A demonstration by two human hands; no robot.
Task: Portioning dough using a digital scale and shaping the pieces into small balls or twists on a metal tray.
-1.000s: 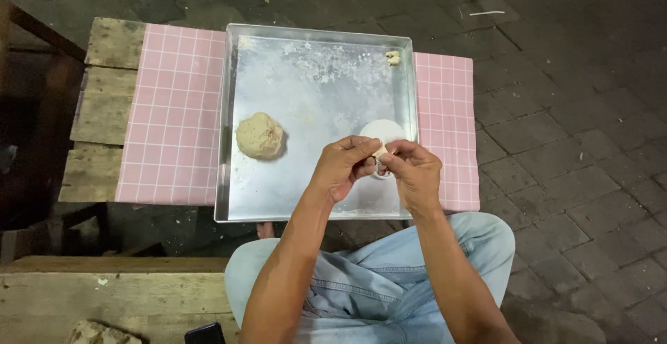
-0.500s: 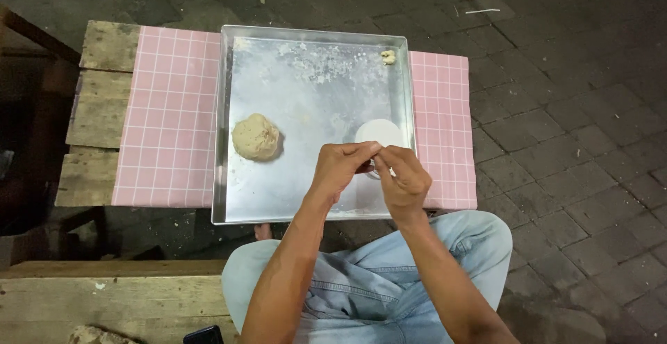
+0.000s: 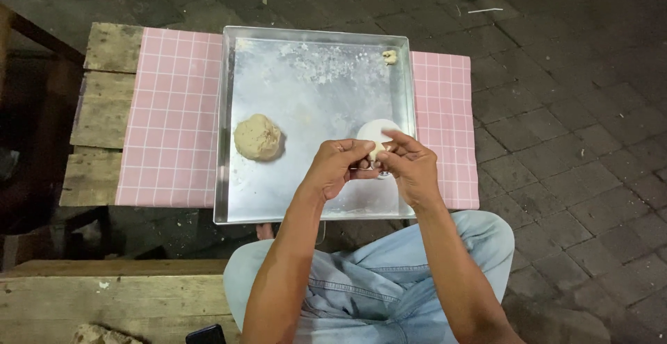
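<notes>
Dough piece (image 3: 376, 151), small, pale and smooth, is sitting pinched between the fingertips of both hands, above the tray's 4 o'clock area. Behind it, a thin white dough disc (image 3: 375, 133), round and flat, is showing partly from behind the fingers; whether it is lying on the tray or being held cannot be told.

Left hand (image 3: 338, 167) is curling in from 7 o'clock, fingers closed on the dough piece, knuckles up. Right hand (image 3: 410, 165) is coming in from 5 o'clock, fingers bent and gripping the same piece, index finger stretching over the disc. Both forearms are rising from the lower edge of the view, converging over the tray's near side.

Metal tray (image 3: 316, 52), square, shallow-walled, dull silver, is carrying a dusting of white flour toward 12 o'clock. In it: dough ball (image 3: 258, 137), tan, rough and lumpy, resting at 9 o'clock, well apart from the hands; dough scrap (image 3: 390, 56), tiny and pale, sitting in the corner at 1 o'clock.

Pink checked cloth (image 3: 172, 118) is lying under the tray, spreading out at 9 and 3 o'clock. Wooden bench (image 3: 104, 111), weathered planks, is bearing the cloth. Blue jeans (image 3: 361, 288) are covering the person's lap at 6 o'clock. Paving bricks (image 3: 570, 142), dark grey, are filling the ground at 3 o'clock.
</notes>
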